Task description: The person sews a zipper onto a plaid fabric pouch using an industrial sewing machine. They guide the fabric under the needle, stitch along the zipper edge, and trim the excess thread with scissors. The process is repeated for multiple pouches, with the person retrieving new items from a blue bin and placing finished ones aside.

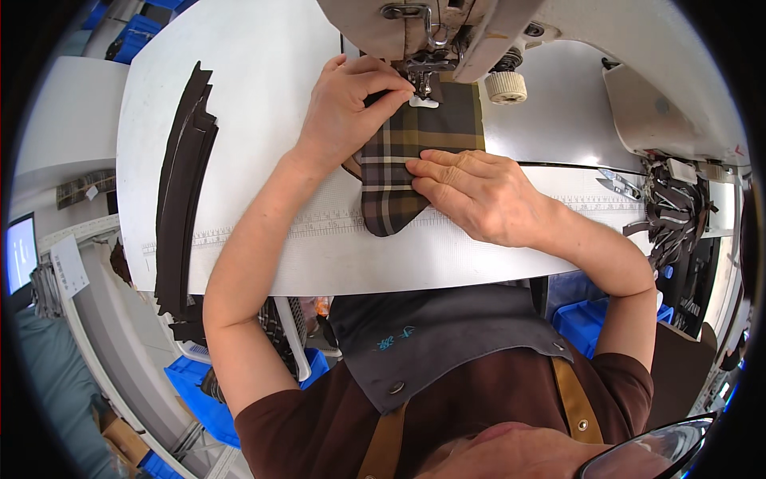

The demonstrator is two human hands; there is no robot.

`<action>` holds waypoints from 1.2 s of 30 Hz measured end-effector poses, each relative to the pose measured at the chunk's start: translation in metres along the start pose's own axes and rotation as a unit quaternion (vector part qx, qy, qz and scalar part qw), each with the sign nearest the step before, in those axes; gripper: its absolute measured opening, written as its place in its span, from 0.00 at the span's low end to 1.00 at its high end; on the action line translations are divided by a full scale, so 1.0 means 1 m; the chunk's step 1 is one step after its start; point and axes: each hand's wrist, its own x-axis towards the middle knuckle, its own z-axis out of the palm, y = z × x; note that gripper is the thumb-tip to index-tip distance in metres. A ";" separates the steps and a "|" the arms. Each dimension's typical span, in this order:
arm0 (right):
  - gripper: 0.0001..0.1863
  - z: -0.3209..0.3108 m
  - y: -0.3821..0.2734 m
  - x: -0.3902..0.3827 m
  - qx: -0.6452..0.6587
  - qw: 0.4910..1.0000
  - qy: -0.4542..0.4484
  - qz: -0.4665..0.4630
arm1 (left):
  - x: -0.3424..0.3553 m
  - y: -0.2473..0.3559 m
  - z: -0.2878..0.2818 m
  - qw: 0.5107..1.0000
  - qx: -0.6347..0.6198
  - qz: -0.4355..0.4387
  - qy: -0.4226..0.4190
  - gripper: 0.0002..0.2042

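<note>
A white-bodied sewing machine (495,32) stands at the top, its presser foot (423,92) over a plaid fabric piece (391,191) in dark brown, olive and cream, with a curved lower edge. My left hand (347,108) is just left of the presser foot, thumb and forefinger pinched beside the needle area; what they hold is too small to make out. My right hand (475,191) rests flat on the plaid fabric below the foot, fingers stretched out to the left.
Long dark brown strips (179,191) lie at the table's left. Small scissors (618,184) and bunched dark offcuts (670,207) sit at the right end of the white table (263,96) with its printed ruler. Blue bins (195,383) are below.
</note>
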 end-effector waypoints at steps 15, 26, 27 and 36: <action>0.20 0.000 0.050 0.010 -0.075 0.992 0.003 0.103 | -0.007 -0.006 -0.004 0.978 0.124 0.168 0.001 0.08; 0.19 0.000 0.051 0.016 -0.076 0.989 0.021 0.128 | 0.003 -0.011 -0.001 0.976 0.141 0.162 0.025 0.09; 0.19 0.001 0.051 0.017 -0.081 0.987 0.018 0.135 | 0.004 -0.012 -0.002 0.977 0.141 0.160 0.023 0.09; 0.19 0.000 0.052 0.018 -0.063 0.988 0.023 0.137 | 0.003 -0.011 -0.001 0.981 0.128 0.144 0.024 0.10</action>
